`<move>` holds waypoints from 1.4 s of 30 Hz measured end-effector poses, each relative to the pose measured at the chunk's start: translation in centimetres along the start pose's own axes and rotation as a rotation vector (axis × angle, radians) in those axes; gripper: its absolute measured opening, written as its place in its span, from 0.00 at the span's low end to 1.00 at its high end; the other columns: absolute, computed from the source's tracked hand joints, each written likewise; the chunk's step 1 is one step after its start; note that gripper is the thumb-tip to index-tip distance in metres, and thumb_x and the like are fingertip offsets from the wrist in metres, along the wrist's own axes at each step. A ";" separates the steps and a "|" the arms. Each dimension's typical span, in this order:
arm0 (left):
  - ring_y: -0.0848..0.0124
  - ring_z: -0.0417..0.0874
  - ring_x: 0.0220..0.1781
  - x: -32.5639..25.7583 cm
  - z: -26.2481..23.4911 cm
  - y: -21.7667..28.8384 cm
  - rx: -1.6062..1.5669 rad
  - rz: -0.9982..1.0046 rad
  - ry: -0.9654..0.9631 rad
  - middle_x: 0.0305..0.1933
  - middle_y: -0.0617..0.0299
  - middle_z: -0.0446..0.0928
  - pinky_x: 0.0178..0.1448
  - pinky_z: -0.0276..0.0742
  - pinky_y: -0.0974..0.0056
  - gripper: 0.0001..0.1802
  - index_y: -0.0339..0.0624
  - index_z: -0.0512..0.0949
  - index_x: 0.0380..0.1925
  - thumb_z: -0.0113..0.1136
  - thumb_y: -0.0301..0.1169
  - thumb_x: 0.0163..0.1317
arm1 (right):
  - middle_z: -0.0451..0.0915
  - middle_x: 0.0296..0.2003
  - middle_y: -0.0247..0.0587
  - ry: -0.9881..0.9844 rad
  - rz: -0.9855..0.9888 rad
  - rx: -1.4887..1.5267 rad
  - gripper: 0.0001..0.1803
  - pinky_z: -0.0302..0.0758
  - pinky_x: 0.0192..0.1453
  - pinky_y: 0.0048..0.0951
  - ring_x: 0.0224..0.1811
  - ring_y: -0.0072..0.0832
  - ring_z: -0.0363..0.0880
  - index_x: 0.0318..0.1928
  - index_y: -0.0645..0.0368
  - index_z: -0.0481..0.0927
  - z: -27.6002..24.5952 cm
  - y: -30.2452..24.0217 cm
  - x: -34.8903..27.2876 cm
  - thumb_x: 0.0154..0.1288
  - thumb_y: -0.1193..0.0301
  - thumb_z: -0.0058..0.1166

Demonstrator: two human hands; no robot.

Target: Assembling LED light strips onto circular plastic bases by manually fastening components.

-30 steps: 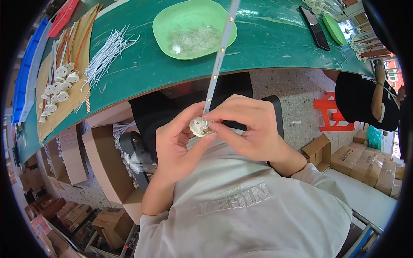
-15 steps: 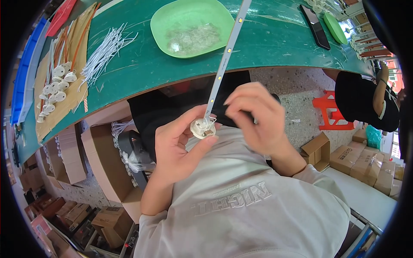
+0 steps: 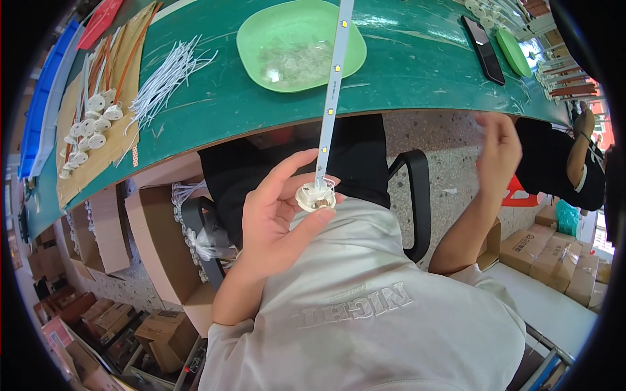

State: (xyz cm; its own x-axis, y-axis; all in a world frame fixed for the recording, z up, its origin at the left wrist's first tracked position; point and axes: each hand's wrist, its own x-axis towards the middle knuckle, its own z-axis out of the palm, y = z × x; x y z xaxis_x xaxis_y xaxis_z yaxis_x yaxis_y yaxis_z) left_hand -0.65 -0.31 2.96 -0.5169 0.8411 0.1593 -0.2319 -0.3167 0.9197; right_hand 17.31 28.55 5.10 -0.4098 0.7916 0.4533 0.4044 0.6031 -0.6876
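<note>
My left hand (image 3: 270, 208) grips a round white lamp end cap (image 3: 304, 198) between thumb and fingers, just in front of my shirt. Inside the cap a small brownish part and thin white wires show. From it a narrow LED strip (image 3: 333, 91) with small yellow chips rises away from me, passing over the table edge and in front of the green bowl (image 3: 251, 64). Off to the right, apart from the cap, my right hand (image 3: 499, 156) is raised near the table edge. Its fingers look bent and blurred, and whatever may be in them cannot be made out.
Small clear pieces lie in the bowl on the green table (image 3: 417, 78). White wires (image 3: 166, 81) and several white end caps (image 3: 94, 124) on cardboard are at left. A black phone (image 3: 484, 51) and a green dish (image 3: 514, 52) sit right. Cartons (image 3: 166, 339) stand below.
My right hand has moved away from the cap, outward to the right and up toward the table edge. My left hand keeps its grip; the strip now stands more upright.
</note>
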 end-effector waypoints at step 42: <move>0.70 0.85 0.45 -0.1 0.2 -0.1 0.243 -0.006 -0.141 0.45 0.49 0.82 0.51 0.79 0.67 0.40 0.31 0.61 0.66 0.67 0.18 0.52 | 0.81 0.34 0.44 -1.019 0.415 1.084 0.08 0.76 0.35 0.22 0.35 0.25 0.82 0.32 0.71 0.82 6.4 -9.3 -7.2 0.50 0.88 0.65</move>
State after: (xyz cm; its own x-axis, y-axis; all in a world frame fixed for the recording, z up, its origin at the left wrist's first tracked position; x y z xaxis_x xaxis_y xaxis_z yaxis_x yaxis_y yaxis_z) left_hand -0.44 -0.29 2.93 -0.3923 0.9007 0.1865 -0.0213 -0.2116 0.9771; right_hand 11.29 16.65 4.56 -0.9704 0.2074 -0.1235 0.0444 -0.3499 -0.9357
